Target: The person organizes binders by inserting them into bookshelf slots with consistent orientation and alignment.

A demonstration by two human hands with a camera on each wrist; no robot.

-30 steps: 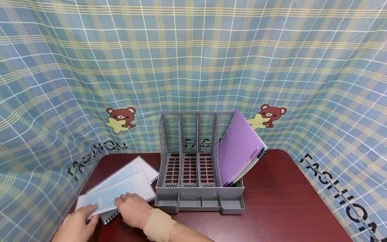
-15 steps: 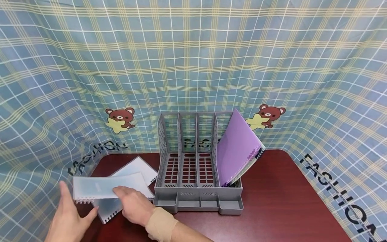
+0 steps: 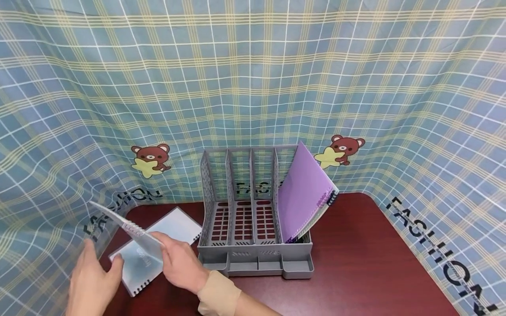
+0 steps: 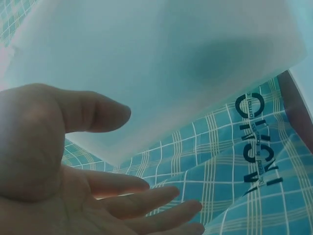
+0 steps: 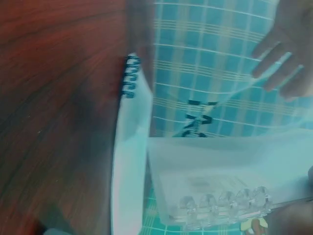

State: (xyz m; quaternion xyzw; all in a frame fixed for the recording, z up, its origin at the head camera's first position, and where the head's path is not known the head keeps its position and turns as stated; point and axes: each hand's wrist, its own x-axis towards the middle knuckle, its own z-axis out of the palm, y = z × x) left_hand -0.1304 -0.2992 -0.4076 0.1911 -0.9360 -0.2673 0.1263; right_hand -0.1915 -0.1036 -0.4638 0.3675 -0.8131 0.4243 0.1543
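Note:
My right hand (image 3: 183, 265) pinches a spiral notebook (image 3: 148, 243) with a translucent cover by one edge. The notebook stands tilted above the table, and the right wrist view shows its clear rings (image 5: 225, 203). My left hand (image 3: 92, 278) is open to the left of it, thumb spread from the fingers. In the left wrist view the raised cover (image 4: 146, 63) fills the space beyond that thumb, while the fingers hold nothing. Below the raised notebook, a second translucent notebook (image 3: 136, 265) with black rings lies on the table, partly hidden by it.
A grey desk file organizer (image 3: 253, 251) with upright dividers and small front trays stands mid-table. Purple-covered spiral notebooks (image 3: 302, 197) lean in its rightmost slot. The dark red table (image 3: 367, 263) meets a plaid curtain (image 3: 253, 79) at the back and sides.
My right hand has lifted the clear-ringed notebook off the other and swung it up onto its edge. My left hand has let go of it and opened.

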